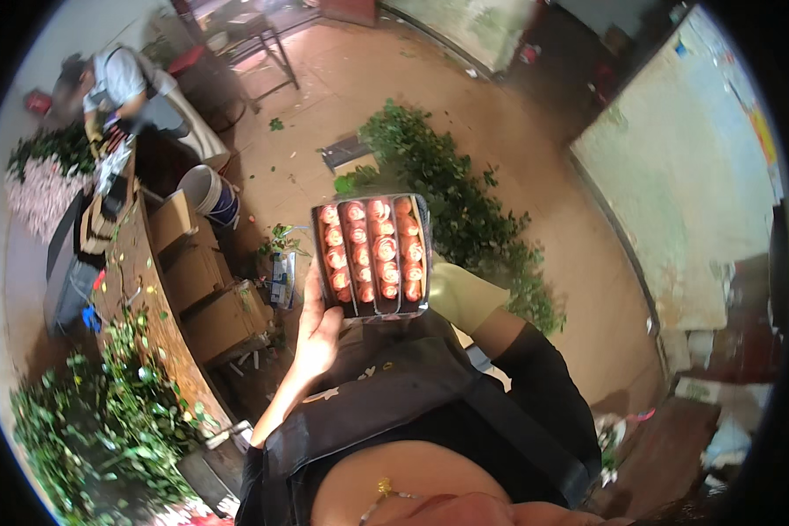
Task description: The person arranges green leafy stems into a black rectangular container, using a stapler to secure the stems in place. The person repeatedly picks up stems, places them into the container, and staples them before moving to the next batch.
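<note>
A squared-off bundle of roses [385, 250] is held up in front of my chest. Its red-and-cream blooms sit in several rows, parted by dark strips, inside a dark wrap. My left hand [318, 329] is bare and grips the bundle's left side, with the thumb at its lower corner. On the other side my right hand [458, 294], in a pale yellow glove, supports the bundle; most of its fingers are hidden behind it.
A long wooden workbench [162, 329] on the left carries green foliage [96, 412]. Cardboard boxes [223, 320] and a white bucket [209, 195] stand beside it. Leafy stems [465, 197] are heaped on the floor ahead. Another person [127, 83] bends over the bench's far end, near pale pink flowers [44, 188].
</note>
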`<move>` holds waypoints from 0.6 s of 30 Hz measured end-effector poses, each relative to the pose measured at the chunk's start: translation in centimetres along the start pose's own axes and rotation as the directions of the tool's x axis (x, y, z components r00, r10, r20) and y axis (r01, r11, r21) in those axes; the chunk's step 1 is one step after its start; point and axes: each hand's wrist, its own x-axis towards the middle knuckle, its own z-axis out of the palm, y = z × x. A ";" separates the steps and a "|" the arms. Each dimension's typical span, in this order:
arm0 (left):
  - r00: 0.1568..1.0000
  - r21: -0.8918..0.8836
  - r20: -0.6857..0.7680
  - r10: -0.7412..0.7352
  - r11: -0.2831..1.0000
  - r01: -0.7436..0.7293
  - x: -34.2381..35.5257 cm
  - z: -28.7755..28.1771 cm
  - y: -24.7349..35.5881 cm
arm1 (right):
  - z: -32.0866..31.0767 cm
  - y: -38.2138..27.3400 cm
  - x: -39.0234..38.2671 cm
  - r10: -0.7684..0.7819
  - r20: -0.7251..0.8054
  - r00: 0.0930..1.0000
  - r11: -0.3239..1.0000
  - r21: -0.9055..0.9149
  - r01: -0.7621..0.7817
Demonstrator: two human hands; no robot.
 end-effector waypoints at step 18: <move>0.814 0.297 -0.122 -0.568 0.762 0.576 -7.8 -20.6 -13.4 | -5.3 11.2 0.4 -0.337 -0.828 0.449 0.940 -0.320 0.116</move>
